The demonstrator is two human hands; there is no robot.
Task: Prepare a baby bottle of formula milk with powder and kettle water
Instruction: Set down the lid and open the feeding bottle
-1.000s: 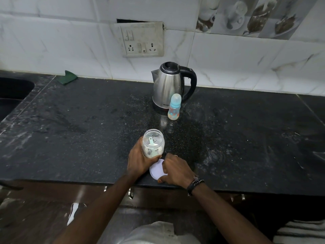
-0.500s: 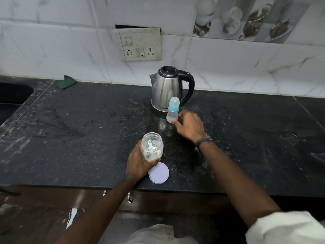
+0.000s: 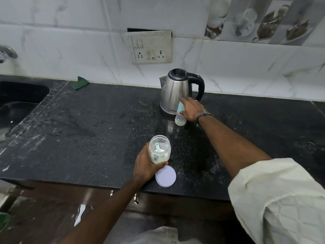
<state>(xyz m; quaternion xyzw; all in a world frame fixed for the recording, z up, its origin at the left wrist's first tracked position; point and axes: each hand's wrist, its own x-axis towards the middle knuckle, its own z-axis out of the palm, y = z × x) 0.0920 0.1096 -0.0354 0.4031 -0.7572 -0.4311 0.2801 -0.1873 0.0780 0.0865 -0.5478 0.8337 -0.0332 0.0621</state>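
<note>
Nearest, at the front edge of the black bench, a round white lid lies flat just beside a clear jar of pale powder with a light green scoop inside; the left hand grasps the jar, fingers and thumb wrapped round its lower part. Farther back, the baby bottle, pale blue on top with a printed body, stands upright just before the steel kettle. The right hand has its grip on the bottle's upper part, thumb and fingers closing round it.
</note>
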